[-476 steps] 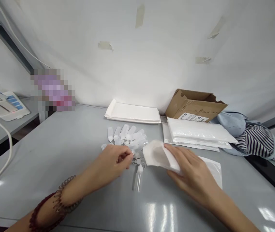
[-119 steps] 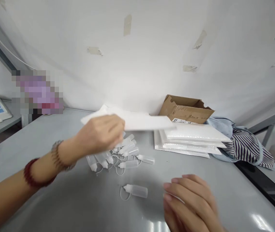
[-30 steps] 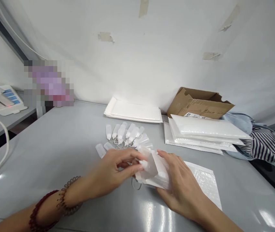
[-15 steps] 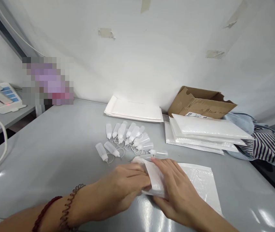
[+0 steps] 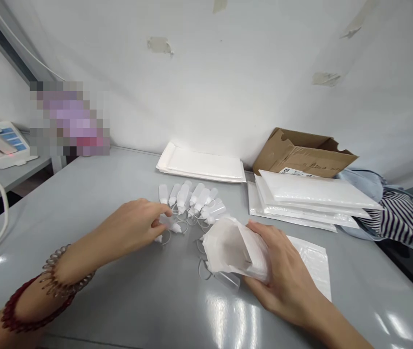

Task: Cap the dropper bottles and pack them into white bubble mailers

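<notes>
My right hand (image 5: 282, 271) grips a white padded bubble mailer (image 5: 257, 247), its mouth spread wide and facing the bottles. Inside the opening a small dark mark shows, but I cannot make out any contents. Over the left end of the bottle cluster, my left hand (image 5: 137, 223) reaches with thumb and forefinger apart, partly covering a small clear squeeze bottle (image 5: 170, 223). More such bottles (image 5: 201, 198), with white caps and looped tethers, lie grouped beyond. One loose bottle (image 5: 230, 280) rests just below the mailer's mouth.
Another flat mailer (image 5: 313, 264) lies behind my right wrist. Stacked mailers (image 5: 308, 194) stand at right before a cardboard box (image 5: 300, 155); a further pile (image 5: 202, 165) sits against the wall. Striped cloth (image 5: 402, 213) occupies the right edge, a white cable (image 5: 3, 208) the left.
My left hand has come out from the mailer's mouth and moved left to the bottles. The mailer's opening now gapes wider in my right hand, and a bottle shows below it.
</notes>
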Demonstrator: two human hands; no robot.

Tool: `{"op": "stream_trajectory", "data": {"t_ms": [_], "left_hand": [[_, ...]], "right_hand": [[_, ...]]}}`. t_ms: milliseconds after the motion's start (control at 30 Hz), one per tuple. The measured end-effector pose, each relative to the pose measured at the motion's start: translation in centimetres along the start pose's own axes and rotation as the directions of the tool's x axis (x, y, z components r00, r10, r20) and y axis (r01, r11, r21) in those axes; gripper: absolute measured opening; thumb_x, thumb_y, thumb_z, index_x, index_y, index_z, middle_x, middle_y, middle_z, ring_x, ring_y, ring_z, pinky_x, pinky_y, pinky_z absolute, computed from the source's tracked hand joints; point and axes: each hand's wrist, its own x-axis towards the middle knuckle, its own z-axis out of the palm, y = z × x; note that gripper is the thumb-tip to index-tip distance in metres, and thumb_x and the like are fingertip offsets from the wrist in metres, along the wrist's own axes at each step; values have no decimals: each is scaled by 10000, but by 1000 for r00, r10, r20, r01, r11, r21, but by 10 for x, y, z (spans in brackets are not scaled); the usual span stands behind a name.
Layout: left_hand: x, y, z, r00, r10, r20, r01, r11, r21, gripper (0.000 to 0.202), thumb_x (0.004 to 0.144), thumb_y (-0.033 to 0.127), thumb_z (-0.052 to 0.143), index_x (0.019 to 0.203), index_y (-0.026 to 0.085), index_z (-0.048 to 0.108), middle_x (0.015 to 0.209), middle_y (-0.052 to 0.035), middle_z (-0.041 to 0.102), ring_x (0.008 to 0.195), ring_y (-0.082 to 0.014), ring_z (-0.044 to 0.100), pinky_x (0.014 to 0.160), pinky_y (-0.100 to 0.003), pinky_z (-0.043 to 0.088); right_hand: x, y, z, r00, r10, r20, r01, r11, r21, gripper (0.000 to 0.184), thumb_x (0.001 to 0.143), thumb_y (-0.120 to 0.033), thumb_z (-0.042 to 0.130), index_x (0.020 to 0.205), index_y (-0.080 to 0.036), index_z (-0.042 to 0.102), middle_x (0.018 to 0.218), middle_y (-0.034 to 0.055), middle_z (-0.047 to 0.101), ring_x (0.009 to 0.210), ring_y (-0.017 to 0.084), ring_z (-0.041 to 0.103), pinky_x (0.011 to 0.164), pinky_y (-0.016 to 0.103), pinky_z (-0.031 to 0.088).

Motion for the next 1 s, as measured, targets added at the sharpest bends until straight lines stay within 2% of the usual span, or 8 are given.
{"op": "stream_trajectory", "data": {"t_ms": [133, 267, 333, 433, 567, 667, 800, 1000], "left_hand": [[2, 3, 8, 998, 32, 59, -35, 998, 45, 260, 811, 192, 485, 978, 221, 683, 661, 3, 636, 603, -186, 584, 519, -242, 331], [3, 6, 11, 986, 161, 53, -159, 987, -34, 221, 800, 149, 477, 919, 218, 650, 800, -8, 637, 719, -181, 592, 627, -257, 394], [1, 9, 7, 981, 190, 28, -188, 980, -64, 171, 793, 159, 501, 897, 215, 625, 814, -2, 609, 728, -172, 571, 641, -252, 400], [-4, 15, -5, 987, 161, 20, -158, 981, -108, 103, 790, 203, 531, 878, 216, 583, 741, 28, 522, 654, -143, 508, 603, -231, 383], [-8, 26, -20, 989, 149, -18, -149, 954, -262, 64, 776, 235, 566, 817, 204, 528, 678, 53, 439, 593, -108, 433, 572, -205, 374], [-10, 34, -19, 982, 171, -74, -186, 877, -443, 80, 785, 251, 605, 792, 202, 541, 715, 44, 522, 643, -111, 473, 589, -197, 398], [-10, 45, -6, 977, 196, -87, -207, 758, -619, 109, 807, 289, 639, 882, 215, 614, 797, 30, 631, 695, -119, 551, 626, -205, 451], [-11, 51, 12, 976, 186, -114, -218, 795, -567, 249, 834, 263, 636, 1082, 254, 630, 930, 19, 694, 676, -109, 581, 595, -197, 487]], "right_hand": [[0, -1, 2, 1000, -27, 4, 27, 1000, 12, 579, 779, -149, 497, 1320, -90, 301, 1042, 181, 593, 898, 284, 567, 692, 424, 513], [1, -1, 3, 1000, -28, 9, 28, 999, 23, 604, 778, -158, 496, 1340, -100, 283, 1041, 172, 593, 925, 295, 570, 709, 442, 516], [1, -1, 3, 1000, -23, 13, 23, 1000, 19, 622, 774, -160, 495, 1351, -105, 272, 1056, 173, 589, 922, 293, 570, 712, 447, 518], [0, 0, 4, 1000, -15, 20, 15, 1000, 11, 638, 770, -162, 494, 1362, -108, 261, 1076, 176, 583, 913, 290, 565, 708, 451, 522], [-1, 0, 6, 999, -7, 43, 6, 1000, 28, 639, 762, -161, 509, 1352, -82, 276, 1084, 190, 578, 918, 288, 558, 703, 442, 526], [-1, -1, 8, 999, -13, 48, 12, 999, 32, 639, 757, -153, 510, 1349, -73, 281, 1100, 195, 572, 939, 290, 550, 727, 449, 524], [-1, -3, 9, 998, -32, 57, 30, 998, 48, 621, 768, -149, 496, 1346, -82, 281, 1114, 188, 572, 945, 285, 548, 746, 457, 523], [-1, -4, 11, 998, -32, 47, 30, 999, 40, 617, 754, -133, 478, 1339, -86, 287, 1121, 182, 571, 926, 277, 551, 736, 455, 530]]}}
